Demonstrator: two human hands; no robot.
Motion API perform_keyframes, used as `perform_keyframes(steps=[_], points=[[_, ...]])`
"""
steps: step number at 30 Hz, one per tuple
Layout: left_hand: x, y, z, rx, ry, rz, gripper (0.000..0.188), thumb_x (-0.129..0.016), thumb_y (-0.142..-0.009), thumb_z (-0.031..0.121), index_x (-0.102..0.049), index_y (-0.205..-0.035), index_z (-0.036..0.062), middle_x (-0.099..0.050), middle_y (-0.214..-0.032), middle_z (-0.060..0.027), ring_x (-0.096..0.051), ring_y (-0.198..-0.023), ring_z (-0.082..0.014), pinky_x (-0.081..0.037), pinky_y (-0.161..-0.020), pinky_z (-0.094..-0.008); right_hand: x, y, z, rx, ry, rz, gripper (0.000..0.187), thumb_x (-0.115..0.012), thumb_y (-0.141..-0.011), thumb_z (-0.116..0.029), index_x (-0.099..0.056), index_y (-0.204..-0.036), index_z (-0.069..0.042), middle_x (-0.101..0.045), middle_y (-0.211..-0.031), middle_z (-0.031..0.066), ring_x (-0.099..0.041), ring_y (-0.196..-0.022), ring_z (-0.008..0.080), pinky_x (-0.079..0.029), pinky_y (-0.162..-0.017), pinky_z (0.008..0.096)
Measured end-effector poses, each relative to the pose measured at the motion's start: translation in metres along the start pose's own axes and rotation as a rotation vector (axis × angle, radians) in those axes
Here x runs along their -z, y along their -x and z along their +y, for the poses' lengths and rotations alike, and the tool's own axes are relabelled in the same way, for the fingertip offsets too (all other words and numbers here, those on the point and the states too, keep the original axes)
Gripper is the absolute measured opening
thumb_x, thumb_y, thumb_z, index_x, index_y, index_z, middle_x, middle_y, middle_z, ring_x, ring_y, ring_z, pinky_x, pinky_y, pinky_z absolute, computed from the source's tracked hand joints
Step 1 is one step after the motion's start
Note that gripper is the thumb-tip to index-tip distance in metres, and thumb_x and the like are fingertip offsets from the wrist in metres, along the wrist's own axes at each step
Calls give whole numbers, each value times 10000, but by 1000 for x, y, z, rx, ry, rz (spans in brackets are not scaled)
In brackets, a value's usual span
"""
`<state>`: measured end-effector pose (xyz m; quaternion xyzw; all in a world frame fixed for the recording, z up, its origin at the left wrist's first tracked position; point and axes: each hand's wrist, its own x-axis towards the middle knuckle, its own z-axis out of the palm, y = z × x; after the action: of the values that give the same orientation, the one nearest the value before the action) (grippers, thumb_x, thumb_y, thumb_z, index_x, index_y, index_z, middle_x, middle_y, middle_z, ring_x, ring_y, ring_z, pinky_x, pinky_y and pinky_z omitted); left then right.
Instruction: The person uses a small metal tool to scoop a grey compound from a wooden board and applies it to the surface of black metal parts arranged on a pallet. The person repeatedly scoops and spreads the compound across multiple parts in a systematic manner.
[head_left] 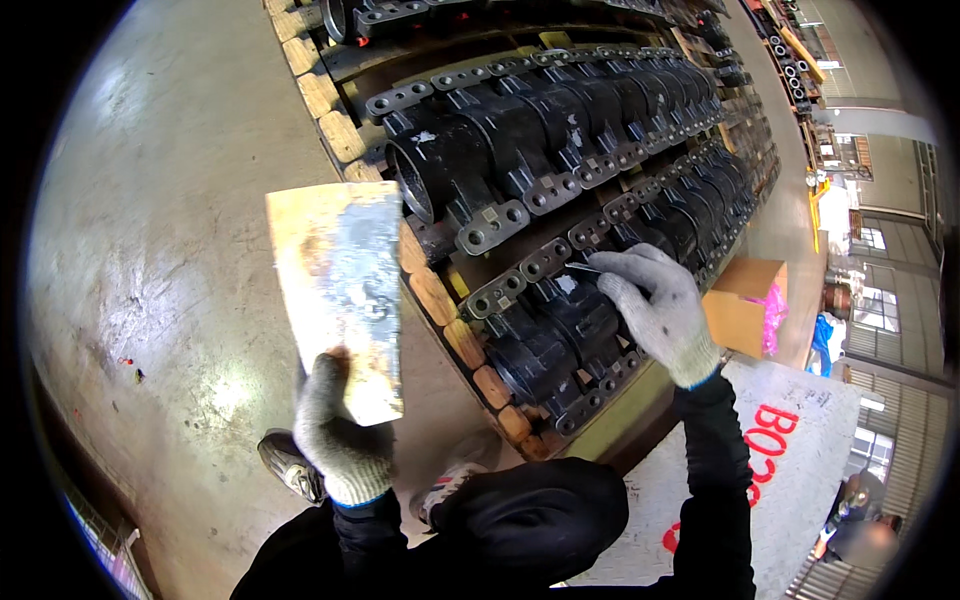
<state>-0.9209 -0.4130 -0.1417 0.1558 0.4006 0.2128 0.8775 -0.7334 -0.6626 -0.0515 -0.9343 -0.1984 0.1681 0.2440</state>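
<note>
My left hand (345,430), in a pale knit glove, grips the lower end of a flat, light-brown board (300,270). Grey paste (368,260) is smeared across the board's upper and middle part. In my gloved right hand (655,310) is a thin metal blade, pinched between thumb and fingers; most of it is hidden by the glove. Its tip (582,267) sits at a black cast housing (560,325), beside a light grey patch (566,284). From this view I cannot tell whether the tip touches the metal.
More black castings (540,130) lie in rows on wooden pallets (432,300). A cardboard box (740,300) with pink plastic stands at the right, behind a grey board with red markings (690,490). Another person (860,525) is at the far lower right. Concrete floor (180,230) stretches left.
</note>
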Motion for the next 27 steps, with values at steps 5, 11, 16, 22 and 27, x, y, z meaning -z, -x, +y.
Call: perform_keyframes(steps=[5,11,16,22,27], points=[[-19,9,-19,245,99,-65,400,-644,-970,186,-574,-1281,-55,-682,-1144,-175,-693,-971,-291,-597,-842,-430,-20,24,-30,111,-188,195,283,-717,-885,-8,-743,-1166,1,-686,-1010,142,-675,-927,232,-538,-826,314],[-36,24,-29,397,192,-230,454,-599,-976,148,-504,-1370,-56,-664,-1228,-189,-694,-1072,-293,-586,-936,-414,-42,34,-37,291,-331,220,383,-722,-832,111,-741,-1190,-24,-659,-1095,113,-661,-979,208,-544,-848,288],[-39,34,-36,454,227,-255,533,-602,-976,145,-448,-1450,-44,-634,-1314,-198,-678,-1153,-303,-573,-994,-416,-51,40,-43,317,-285,306,387,-756,-811,95,-756,-1170,-50,-669,-1071,107,-648,-951,230,-535,-808,318],[-42,42,-43,534,273,-247,576,-597,-960,126,-413,-1466,-76,-611,-1340,-228,-658,-1184,-325,-556,-1015,-432,-53,39,-40,353,-163,347,401,-775,-790,66,-772,-1163,-80,-663,-1035,102,-651,-935,256,-540,-808,333],[-40,46,-39,585,294,-272,592,-589,-961,130,-403,-1485,-73,-600,-1364,-215,-632,-1223,-310,-500,-1073,-422,-55,46,-36,359,-110,374,401,-785,-780,43,-781,-1157,-94,-661,-1026,110,-652,-926,274,-540,-791,350]])
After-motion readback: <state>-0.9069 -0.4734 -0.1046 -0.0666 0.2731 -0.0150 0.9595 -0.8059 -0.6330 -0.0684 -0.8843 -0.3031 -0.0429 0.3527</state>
